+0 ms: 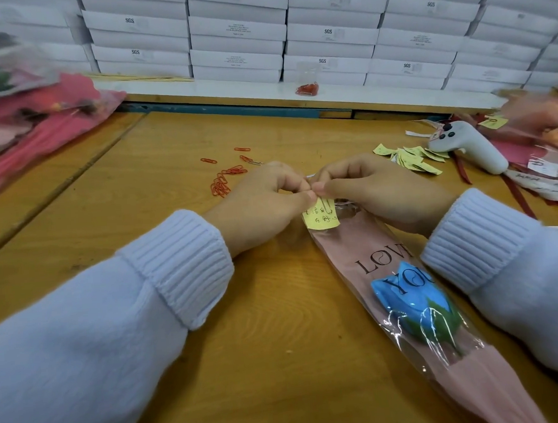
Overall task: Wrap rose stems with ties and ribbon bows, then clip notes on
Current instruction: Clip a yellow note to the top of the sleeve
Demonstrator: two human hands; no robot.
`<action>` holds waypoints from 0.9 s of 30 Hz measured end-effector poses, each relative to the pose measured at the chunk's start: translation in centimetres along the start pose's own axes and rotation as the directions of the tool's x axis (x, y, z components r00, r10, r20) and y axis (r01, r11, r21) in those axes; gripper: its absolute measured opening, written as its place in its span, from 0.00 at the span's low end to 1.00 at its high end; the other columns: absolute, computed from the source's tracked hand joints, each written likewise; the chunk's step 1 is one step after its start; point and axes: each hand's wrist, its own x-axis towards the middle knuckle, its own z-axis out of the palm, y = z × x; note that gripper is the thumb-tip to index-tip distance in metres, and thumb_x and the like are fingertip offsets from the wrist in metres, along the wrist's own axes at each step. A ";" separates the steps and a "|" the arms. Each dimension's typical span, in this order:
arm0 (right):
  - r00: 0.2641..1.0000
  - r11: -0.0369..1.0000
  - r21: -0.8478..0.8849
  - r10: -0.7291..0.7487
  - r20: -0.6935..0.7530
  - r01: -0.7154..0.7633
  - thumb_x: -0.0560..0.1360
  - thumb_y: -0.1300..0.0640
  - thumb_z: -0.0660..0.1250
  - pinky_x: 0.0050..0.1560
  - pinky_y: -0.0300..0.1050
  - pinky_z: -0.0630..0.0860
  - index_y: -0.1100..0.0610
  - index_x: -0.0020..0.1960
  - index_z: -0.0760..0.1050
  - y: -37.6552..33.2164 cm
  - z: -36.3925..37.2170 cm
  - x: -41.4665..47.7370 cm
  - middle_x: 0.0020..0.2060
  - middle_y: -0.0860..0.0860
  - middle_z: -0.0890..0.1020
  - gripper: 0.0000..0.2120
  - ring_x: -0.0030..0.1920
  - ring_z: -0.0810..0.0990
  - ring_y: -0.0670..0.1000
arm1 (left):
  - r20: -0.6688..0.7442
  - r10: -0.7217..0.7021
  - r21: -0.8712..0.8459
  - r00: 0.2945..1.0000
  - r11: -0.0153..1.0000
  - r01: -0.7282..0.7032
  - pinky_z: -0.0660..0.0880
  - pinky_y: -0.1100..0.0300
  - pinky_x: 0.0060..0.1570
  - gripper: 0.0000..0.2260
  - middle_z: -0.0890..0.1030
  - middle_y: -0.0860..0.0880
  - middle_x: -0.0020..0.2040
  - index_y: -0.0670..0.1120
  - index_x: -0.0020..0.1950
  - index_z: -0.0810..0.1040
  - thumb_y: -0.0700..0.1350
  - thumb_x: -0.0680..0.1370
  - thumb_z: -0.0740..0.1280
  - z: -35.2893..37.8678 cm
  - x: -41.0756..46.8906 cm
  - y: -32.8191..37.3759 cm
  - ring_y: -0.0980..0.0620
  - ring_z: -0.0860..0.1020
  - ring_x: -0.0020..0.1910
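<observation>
A blue rose [412, 297] lies in a pink and clear sleeve [366, 248] printed LOVE YOU, running from table centre to the lower right. At the sleeve's far end a yellow handwritten note [321, 220] hangs under a paper clip [328, 206]. My left hand [264, 202] and my right hand [378, 191] meet just above the note, fingertips pinching the sleeve's top edge at the clip. Both wrists rest on the wooden table [177, 284].
Loose red paper clips [224, 180] lie left of my hands. Yellow notes [412, 159] and a white glue gun [471, 146] sit at the right, with wrapped flowers [544, 146] beyond. More wrapped flowers [27, 123] pile at the far left. White boxes [291, 32] line the back.
</observation>
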 end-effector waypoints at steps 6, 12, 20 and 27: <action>0.998 0.999 -0.031 0.005 -0.066 -0.007 0.76 0.61 0.64 0.61 0.56 0.74 0.64 0.44 0.82 -0.1 0.1 0.0 0.46 0.58 0.84 0.10 0.56 0.80 0.57 | -0.022 -0.006 -0.021 1.000 1.000 0.006 0.67 0.60 0.58 0.05 0.75 0.58 0.56 0.51 0.43 0.83 0.46 0.77 0.68 0.2 -0.1 0.1 0.59 0.71 0.57; 0.998 0.997 -0.069 0.016 -0.067 -0.021 0.76 0.60 0.64 0.55 0.55 0.78 0.62 0.42 0.82 0.0 0.0 0.1 0.45 0.57 0.84 0.10 0.50 0.82 0.58 | -0.031 -0.017 -0.010 0.999 1.000 0.017 0.67 0.60 0.58 0.06 0.75 0.57 0.57 0.49 0.44 0.83 0.46 0.77 0.67 0.1 0.0 0.0 0.59 0.71 0.57; 0.997 0.992 -0.124 0.023 -0.072 -0.032 0.75 0.61 0.63 0.51 0.50 0.79 0.61 0.39 0.81 -0.2 0.0 0.2 0.45 0.60 0.84 0.11 0.45 0.82 0.56 | -0.030 -0.005 0.016 1.000 1.000 0.005 0.64 0.71 0.45 0.07 0.75 0.56 0.57 0.48 0.44 0.82 0.46 0.78 0.66 0.2 -0.1 0.1 0.61 0.71 0.55; 1.000 0.992 -0.127 0.003 -0.007 -0.004 0.74 0.62 0.64 0.32 0.29 0.72 0.63 0.39 0.81 -0.1 0.2 0.2 0.40 0.56 0.85 0.09 0.32 0.78 0.40 | -0.041 0.017 0.023 0.999 1.000 -0.016 0.66 0.60 0.57 0.08 0.76 0.56 0.56 0.46 0.43 0.82 0.45 0.78 0.65 0.2 -0.1 0.0 0.60 0.73 0.55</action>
